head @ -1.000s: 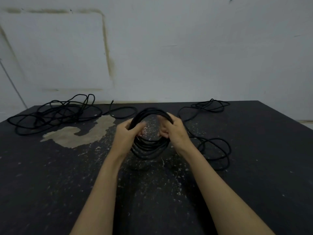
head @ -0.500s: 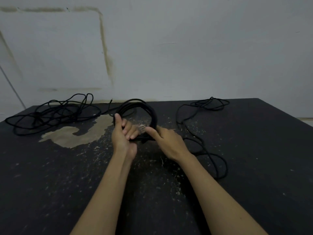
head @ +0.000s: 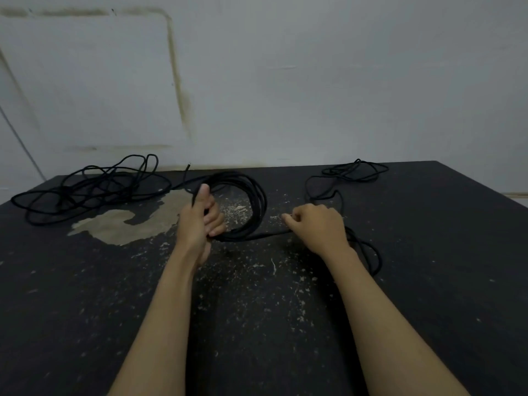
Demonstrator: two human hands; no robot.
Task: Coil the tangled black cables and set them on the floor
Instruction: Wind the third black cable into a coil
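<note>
While the left hand (head: 200,224) grips the near-left side of the coil (head: 251,201), thumb up along the loops and fingers curled round the bundle, I see the coil standing upright above the dark floor (head: 114,310). The right hand (head: 317,227) pinches the loose strand (head: 268,234) running out from the coil's bottom, fingers curled; its slack (head: 371,252) loops behind that wrist. A tangle (head: 85,190) lies far left, a smaller heap (head: 357,170) far right, both by the wall (head: 314,81).
</note>
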